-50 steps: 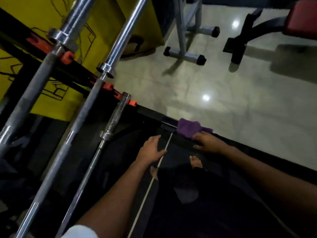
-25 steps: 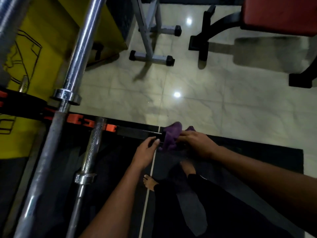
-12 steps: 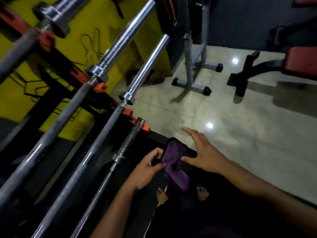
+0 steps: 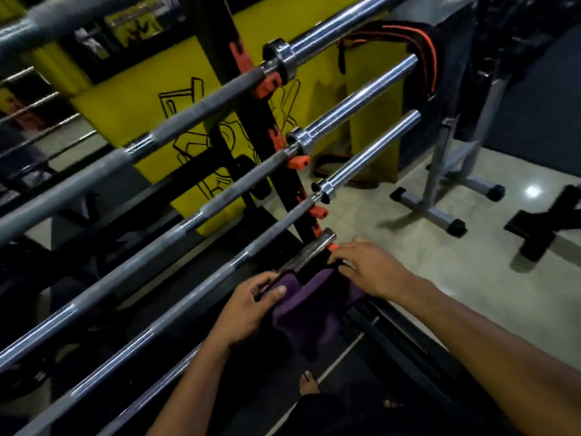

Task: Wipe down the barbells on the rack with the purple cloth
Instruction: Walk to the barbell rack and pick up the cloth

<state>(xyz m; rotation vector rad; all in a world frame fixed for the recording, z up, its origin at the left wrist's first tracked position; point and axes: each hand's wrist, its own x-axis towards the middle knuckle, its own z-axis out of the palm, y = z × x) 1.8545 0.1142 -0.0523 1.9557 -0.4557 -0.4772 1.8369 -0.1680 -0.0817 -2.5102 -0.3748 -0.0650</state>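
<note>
Gripping 1 purple cloth (image 4: 309,305), 2 hands

Five barbells (image 4: 220,202) on the rack (image 4: 220,73), probably, counting the blurred one (image 4: 63,14) across the top edge and the short one (image 4: 309,251) at the bottom. Four orange hooks (image 4: 297,162) clearly seen down the upright. One purple cloth (image 4: 309,313). Two hands: left hand (image 4: 248,306), right hand (image 4: 372,270). One bare foot (image 4: 309,383) plainly visible. One grey stand (image 4: 440,171) on the floor.
</note>
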